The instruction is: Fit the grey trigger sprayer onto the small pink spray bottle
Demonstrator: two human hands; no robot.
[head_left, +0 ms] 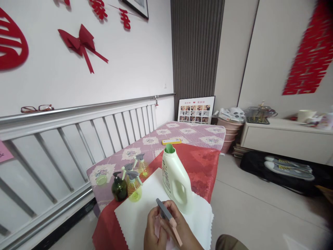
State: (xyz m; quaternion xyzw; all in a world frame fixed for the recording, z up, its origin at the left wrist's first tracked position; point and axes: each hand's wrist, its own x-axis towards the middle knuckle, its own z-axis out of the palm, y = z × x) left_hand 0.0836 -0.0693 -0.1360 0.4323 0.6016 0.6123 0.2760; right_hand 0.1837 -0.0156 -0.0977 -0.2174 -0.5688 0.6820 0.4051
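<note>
My left hand (153, 229) and my right hand (180, 222) are together at the bottom of the view, both closed around a spray bottle. Its grey and pink trigger head (166, 212) sticks out between my fingers; most of the pinkish body is hidden. Just beyond my right hand stands a pale green detergent jug (175, 180), uncapped, with a green pouring spout (169, 148) showing. To the left are several yellowish spray bottles (134, 191) with grey heads, beside a dark green pump bottle (119, 188).
A white scalloped mat (145, 211) lies over a red cloth (200, 163) on a purple patterned tablecloth (187, 131). A light green cap (101, 180) and a yellow-edged flat box (171, 141) rest there. A white radiator (83, 139) borders the left; a cabinet (286, 139) stands right.
</note>
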